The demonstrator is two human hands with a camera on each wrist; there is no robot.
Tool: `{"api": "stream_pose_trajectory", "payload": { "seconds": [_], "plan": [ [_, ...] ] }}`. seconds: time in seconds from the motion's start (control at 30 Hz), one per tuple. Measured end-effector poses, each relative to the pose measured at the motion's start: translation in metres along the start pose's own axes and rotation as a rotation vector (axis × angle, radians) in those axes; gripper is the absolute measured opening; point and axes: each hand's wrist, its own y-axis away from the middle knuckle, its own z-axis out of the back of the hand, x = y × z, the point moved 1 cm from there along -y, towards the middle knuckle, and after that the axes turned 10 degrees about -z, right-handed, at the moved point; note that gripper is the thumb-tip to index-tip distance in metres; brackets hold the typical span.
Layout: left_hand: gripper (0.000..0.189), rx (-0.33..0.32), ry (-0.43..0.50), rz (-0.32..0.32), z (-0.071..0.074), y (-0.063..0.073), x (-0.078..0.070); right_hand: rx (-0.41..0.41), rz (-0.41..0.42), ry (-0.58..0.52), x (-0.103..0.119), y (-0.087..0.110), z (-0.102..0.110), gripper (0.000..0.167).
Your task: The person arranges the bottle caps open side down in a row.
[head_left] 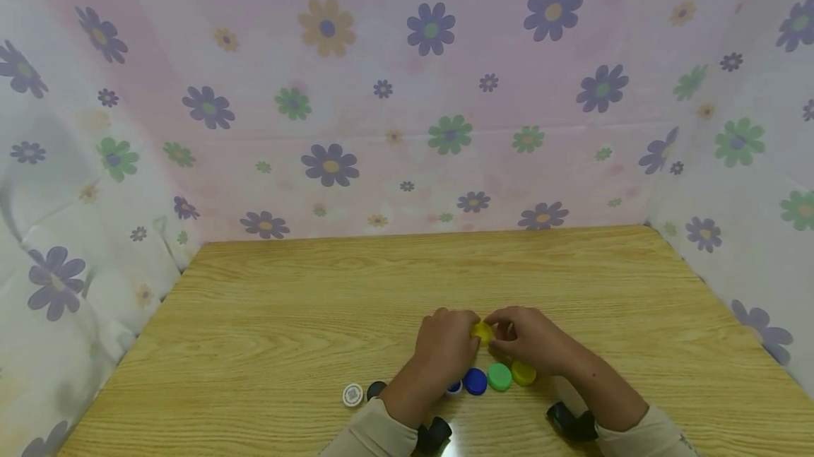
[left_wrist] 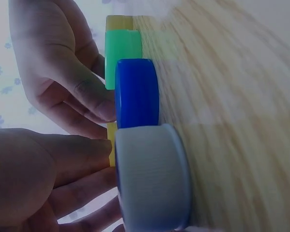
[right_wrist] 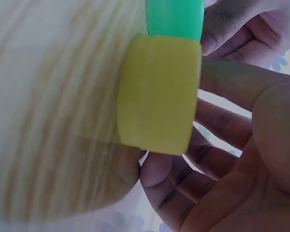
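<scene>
A small yellow bottle cap (head_left: 482, 333) lies between the two hands in the head view. My left hand (head_left: 447, 344) pinches its left side between thumb and fingers; in the left wrist view only a yellow sliver shows beyond the thumb. The right hand (head_left: 531, 337) is at the cap's right side, thumb and forefinger apart, fingertips right at its edge. Nearer to me runs a row of caps: a second yellow cap (right_wrist: 159, 94), a green cap (head_left: 499, 376), a blue cap (head_left: 475, 381) and a white cap with a blue top (left_wrist: 152, 179), partly hidden by the left hand.
Left of the left forearm lie a white cap (head_left: 352, 395) with a printed mark and a black cap (head_left: 376, 390), partly covered by the forearm. The wooden table (head_left: 286, 301) meets a flower-printed cloth (head_left: 407, 160) at the back and sides.
</scene>
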Motion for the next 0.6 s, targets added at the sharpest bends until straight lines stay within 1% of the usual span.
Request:
{"api": "stream_pose_trajectory", "payload": {
  "seconds": [0.17, 0.4, 0.6],
  "plan": [
    [0.024, 0.003, 0.002, -0.009, 0.0006, 0.0003, -0.0006, 0.000, -0.008, -0.005, 0.0007, 0.0003, -0.0007, 0.040],
    [0.020, -0.007, 0.031, -0.026, 0.0004, 0.0002, -0.0013, -0.003, -0.003, 0.004, 0.0000, 0.0003, -0.0013, 0.038],
    [0.020, 0.005, 0.030, -0.035, -0.0010, -0.0003, -0.0010, -0.012, -0.006, 0.020, 0.0018, 0.0017, -0.0014, 0.035]
  ]
}}
